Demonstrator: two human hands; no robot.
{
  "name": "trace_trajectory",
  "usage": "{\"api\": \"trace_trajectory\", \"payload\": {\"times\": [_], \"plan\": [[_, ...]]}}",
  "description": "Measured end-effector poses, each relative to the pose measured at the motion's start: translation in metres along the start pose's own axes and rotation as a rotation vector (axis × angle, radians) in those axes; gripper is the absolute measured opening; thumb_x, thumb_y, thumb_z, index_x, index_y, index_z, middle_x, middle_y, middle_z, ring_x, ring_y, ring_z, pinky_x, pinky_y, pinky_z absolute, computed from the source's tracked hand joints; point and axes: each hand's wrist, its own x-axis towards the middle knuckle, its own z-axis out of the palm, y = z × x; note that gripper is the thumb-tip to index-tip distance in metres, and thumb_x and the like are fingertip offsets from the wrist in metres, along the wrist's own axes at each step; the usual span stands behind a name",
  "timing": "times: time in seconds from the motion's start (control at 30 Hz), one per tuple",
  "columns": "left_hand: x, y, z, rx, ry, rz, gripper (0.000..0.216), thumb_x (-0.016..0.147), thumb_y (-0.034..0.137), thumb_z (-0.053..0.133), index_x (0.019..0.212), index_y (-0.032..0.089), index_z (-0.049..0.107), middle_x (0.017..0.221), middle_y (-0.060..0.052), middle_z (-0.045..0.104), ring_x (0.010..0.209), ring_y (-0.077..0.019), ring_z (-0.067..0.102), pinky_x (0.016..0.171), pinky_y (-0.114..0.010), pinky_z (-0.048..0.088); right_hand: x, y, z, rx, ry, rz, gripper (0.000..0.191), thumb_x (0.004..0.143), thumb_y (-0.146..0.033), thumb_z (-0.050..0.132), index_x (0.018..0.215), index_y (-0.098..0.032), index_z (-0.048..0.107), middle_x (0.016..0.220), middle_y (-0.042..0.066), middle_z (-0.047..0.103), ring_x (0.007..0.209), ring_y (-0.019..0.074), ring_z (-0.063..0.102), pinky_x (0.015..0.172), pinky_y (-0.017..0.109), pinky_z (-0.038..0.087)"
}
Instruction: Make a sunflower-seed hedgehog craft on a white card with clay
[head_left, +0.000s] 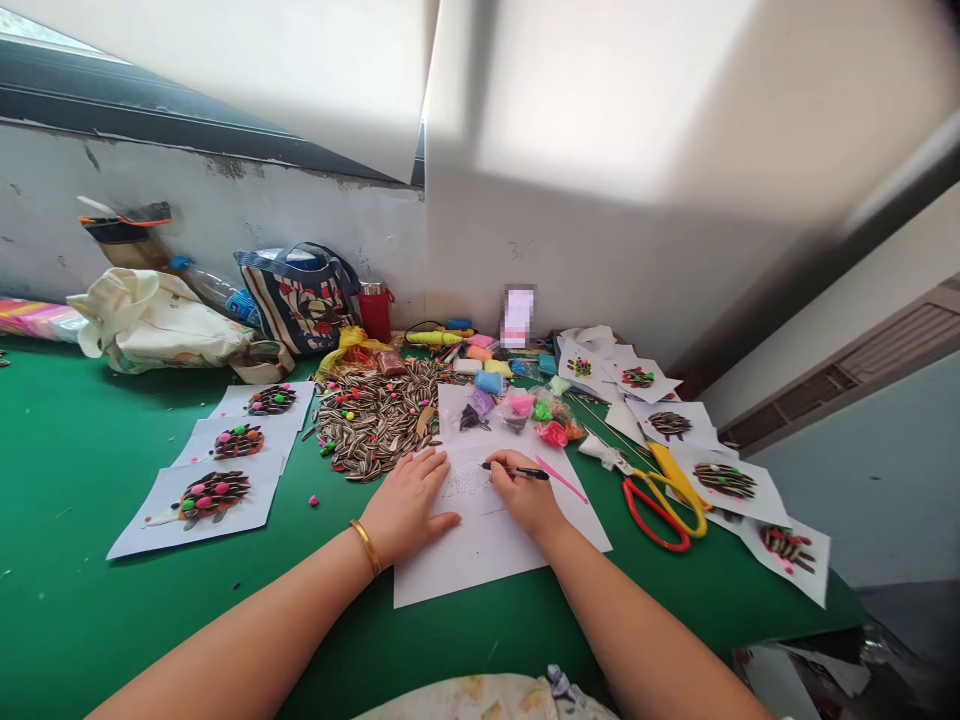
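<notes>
My left hand [409, 503] lies flat with fingers spread on the left edge of a white sheet of paper [487, 545], pinning it to the green table [90, 470]. A gold bangle [366, 546] circles that wrist. My right hand [525, 492] is closed around a black pen [517, 470], its tip touching a faint outline drawing [469, 482] on the sheet. A pink stick [561, 479] lies on the paper just right of the pen.
A heap of striped sunflower seeds [375, 420] lies beyond my left hand. Finished seed hedgehog sheets sit left [214, 495] and right [724, 480]. Red and yellow scissors [664, 500], clay bags [536, 410], a red cup [375, 310], and bags [300, 295] stand by the wall.
</notes>
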Motion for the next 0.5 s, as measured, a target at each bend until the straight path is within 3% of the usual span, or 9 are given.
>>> {"api": "trace_trajectory", "payload": {"times": [0.5], "plan": [[-0.0011,0.0000,0.0011,0.005,0.003,-0.001,0.069,0.078,0.053,0.065,0.135,0.018,0.050,0.148,-0.012,0.043,0.140,-0.0305,0.034,0.117,-0.050,0.023,0.0003,-0.0006,0.0014,-0.040,0.006,-0.006,0.023,0.085,-0.029,0.045,0.088,-0.023,0.067,0.084,0.001,0.069,0.082,0.0191,0.061,0.076,0.030,0.045]]}}
